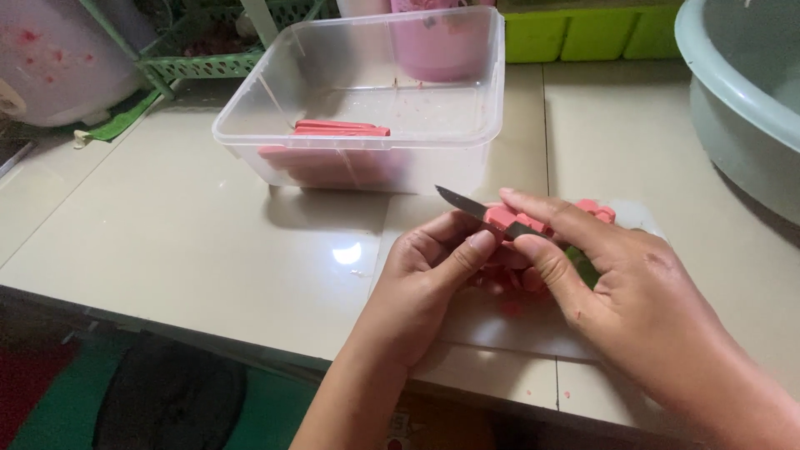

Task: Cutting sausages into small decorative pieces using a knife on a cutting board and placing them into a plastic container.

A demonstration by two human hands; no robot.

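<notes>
My left hand (433,258) pinches a small pink block (502,218) between thumb and fingers, just above a white cutting board (500,321). My right hand (600,267) grips a small knife (467,203) with a green handle; its blade lies across the top of the pink block. More pink pieces (596,208) lie on the board behind my fingers, partly hidden. A clear plastic tub (367,96) stands beyond the hands with long pink strips (337,129) in its bottom.
A pale green basin (742,92) sits at the right edge. A pink cup (437,46) stands behind the tub, green crates (583,33) at the back, a green rack (200,58) at upper left. The tiled counter's front edge runs below my wrists.
</notes>
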